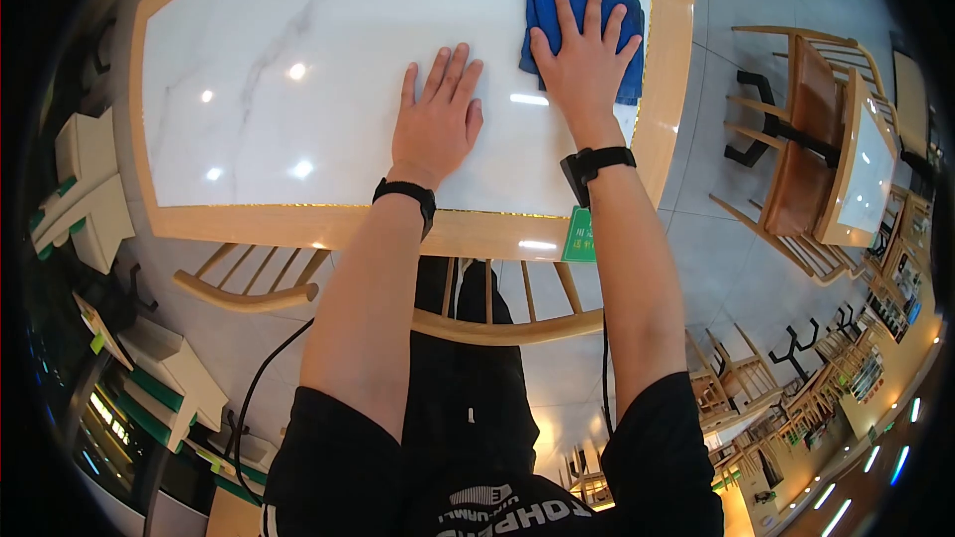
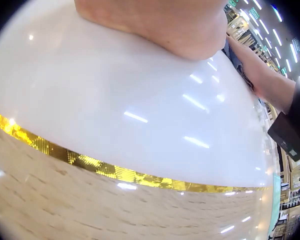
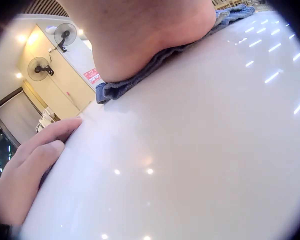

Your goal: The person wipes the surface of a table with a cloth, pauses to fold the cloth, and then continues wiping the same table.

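Note:
A folded blue cloth (image 1: 542, 10) lies on the glossy white marble-look tabletop (image 1: 348, 30), near its right edge. My right hand (image 1: 587, 65) presses flat on the cloth with fingers spread. In the right wrist view the blue cloth (image 3: 115, 91) shows under the heel of that hand. My left hand (image 1: 438, 124) rests palm down on the bare tabletop, left of the cloth, its fingers straight and holding nothing. The left wrist view shows the heel of the left hand (image 2: 160, 25) at the white surface, with a gold strip (image 2: 125, 174) along the border.
A light wood rim (image 1: 671, 60) frames the table. A green card (image 1: 580, 236) sits at the near edge, by the right forearm. A wooden chair back (image 1: 507, 328) stands between the person and the table, another chair (image 1: 249, 298) to its left. More chairs (image 1: 806, 89) stand at right.

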`<state>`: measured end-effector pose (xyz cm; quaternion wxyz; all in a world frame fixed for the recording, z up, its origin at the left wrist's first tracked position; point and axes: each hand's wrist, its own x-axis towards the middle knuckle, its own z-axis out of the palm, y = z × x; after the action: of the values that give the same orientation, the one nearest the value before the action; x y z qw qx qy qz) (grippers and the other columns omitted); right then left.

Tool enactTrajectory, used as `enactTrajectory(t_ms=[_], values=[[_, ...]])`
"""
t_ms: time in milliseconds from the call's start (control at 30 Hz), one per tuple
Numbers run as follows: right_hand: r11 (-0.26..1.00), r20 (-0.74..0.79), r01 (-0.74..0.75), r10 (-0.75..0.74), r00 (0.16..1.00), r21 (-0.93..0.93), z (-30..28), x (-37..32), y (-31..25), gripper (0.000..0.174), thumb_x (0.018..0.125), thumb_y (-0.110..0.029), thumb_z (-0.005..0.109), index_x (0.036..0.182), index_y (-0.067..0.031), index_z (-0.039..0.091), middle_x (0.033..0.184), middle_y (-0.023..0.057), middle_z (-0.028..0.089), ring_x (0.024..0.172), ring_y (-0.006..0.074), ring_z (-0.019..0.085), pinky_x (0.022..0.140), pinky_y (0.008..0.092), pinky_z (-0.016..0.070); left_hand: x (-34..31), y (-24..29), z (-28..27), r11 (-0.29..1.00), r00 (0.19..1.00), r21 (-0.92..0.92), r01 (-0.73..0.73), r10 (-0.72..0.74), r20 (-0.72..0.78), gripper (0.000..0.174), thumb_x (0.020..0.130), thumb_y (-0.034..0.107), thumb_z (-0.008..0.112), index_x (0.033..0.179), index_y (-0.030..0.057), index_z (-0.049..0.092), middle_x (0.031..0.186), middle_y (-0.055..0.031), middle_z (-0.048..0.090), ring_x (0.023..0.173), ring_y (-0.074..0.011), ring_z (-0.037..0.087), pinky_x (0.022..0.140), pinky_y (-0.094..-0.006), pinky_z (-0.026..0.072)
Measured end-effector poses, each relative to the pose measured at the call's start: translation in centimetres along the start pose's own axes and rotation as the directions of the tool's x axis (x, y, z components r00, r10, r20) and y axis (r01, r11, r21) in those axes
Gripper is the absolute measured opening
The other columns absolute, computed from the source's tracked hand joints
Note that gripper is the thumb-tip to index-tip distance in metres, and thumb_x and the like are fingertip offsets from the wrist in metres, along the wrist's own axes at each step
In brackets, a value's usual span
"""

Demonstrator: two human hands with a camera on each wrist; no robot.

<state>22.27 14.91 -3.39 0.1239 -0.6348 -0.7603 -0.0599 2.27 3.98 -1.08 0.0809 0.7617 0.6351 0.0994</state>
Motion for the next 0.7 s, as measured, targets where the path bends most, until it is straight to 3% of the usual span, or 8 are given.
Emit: enactTrajectory(t_ms=[600, 700], values=[[0.993, 0.093, -0.092, 0.084, 0.992, 0.08, -6.0, -14.1, -2.3, 0.062, 0.094, -0.047, 0.064, 0.151, -0.0215, 0.06, 0.166, 0.0197, 0.04, 0.152, 0.0523, 0.03, 0.116, 0.0786, 0.0189, -0.1, -0.3, 0.9, 1.0, 0.991, -0.013, -0.029, 0.027, -0.133, 0.051, 0.103, 0.025, 0.056, 0.153, 0.0165, 0.051, 0.168, -0.0018, 0.042, 0.155, -0.0219, 0.037, 0.129, -0.0512, 0.0245], [0.991, 0.116, -0.117, 0.109, 0.987, 0.064, -6.8, -16.3, -2.8, 0.062, 0.094, -0.047, 0.064, 0.151, -0.0228, 0.059, 0.168, 0.0181, 0.037, 0.152, 0.0517, 0.029, 0.116, 0.0782, 0.0192, -0.1, -0.4, 0.9, 0.998, 0.989, -0.054, -0.042, 0.034, -0.144, 0.05, 0.103, 0.024, 0.059, 0.15, 0.012, 0.05, 0.165, -0.0054, 0.045, 0.154, -0.0239, 0.038, 0.128, -0.0519, 0.0252]])
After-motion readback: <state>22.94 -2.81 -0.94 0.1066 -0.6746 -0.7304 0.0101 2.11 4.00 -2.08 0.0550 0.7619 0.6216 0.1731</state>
